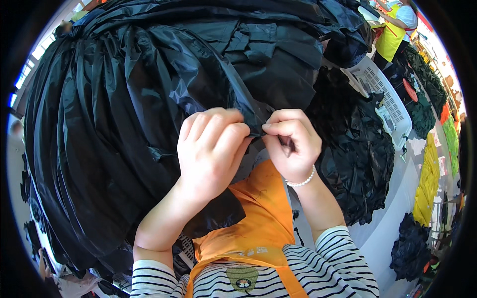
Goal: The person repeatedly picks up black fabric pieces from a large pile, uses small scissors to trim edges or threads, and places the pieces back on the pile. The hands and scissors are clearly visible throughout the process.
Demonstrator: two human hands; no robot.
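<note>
A large heap of thin, glossy black plastic bags [99,114] hangs in long folds in front of me and to my left. My left hand [211,151] is closed, its thumb and fingers pinching the edge of one black plastic bag [246,102]. Close beside it, my right hand [293,144] pinches the same edge between thumb and forefinger. The small bit of film between the fingertips is mostly hidden. A white bead bracelet circles my right wrist.
To the right lies a crumpled black plastic pile [355,154], by a white slotted basket [385,94]. Yellow plastic [427,184] and a dark bundle [410,247] are farther right. A person in a yellow vest [391,37] stands at the far right. I wear an orange apron [258,208].
</note>
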